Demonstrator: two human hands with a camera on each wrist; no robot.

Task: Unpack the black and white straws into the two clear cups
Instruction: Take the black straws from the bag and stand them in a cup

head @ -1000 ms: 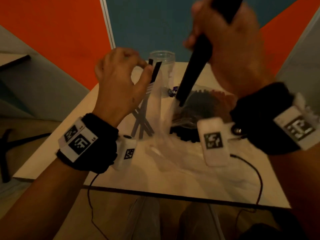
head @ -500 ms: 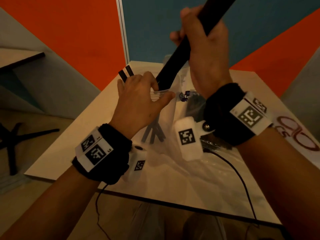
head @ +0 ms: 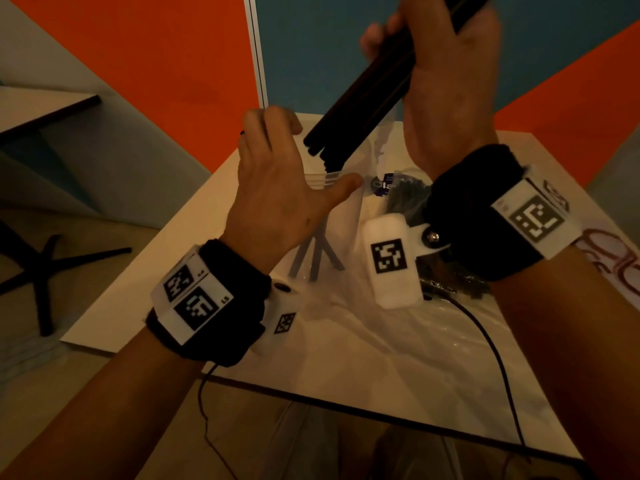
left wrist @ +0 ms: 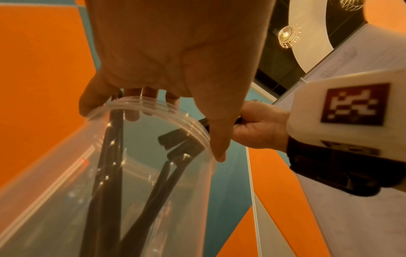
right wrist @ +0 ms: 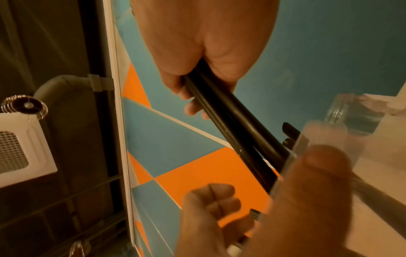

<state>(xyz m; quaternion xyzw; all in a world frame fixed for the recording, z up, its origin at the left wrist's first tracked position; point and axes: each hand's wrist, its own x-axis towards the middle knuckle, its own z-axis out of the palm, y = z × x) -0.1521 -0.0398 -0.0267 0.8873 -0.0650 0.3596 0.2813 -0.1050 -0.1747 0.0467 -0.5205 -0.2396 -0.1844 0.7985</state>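
My left hand grips the rim of a clear cup, which is tilted and has a few black straws in it. My right hand is raised above it and grips a bundle of black straws around its upper part. The bundle slants down to the left, and its lower ends sit at the cup's mouth. The right wrist view shows the bundle running down to the cup by my left thumb. The second clear cup stands behind on the table. I see no white straws.
A clear packet of dark straws with a blue label lies on the white table under my right wrist. Crumpled clear plastic covers the table's near part. A black cable runs across it. Orange and blue wall panels stand behind.
The bundle's lower ends have moved from right of the cup to its mouth. My left hand has kept hold of the rim and brought the cup up towards the bundle.
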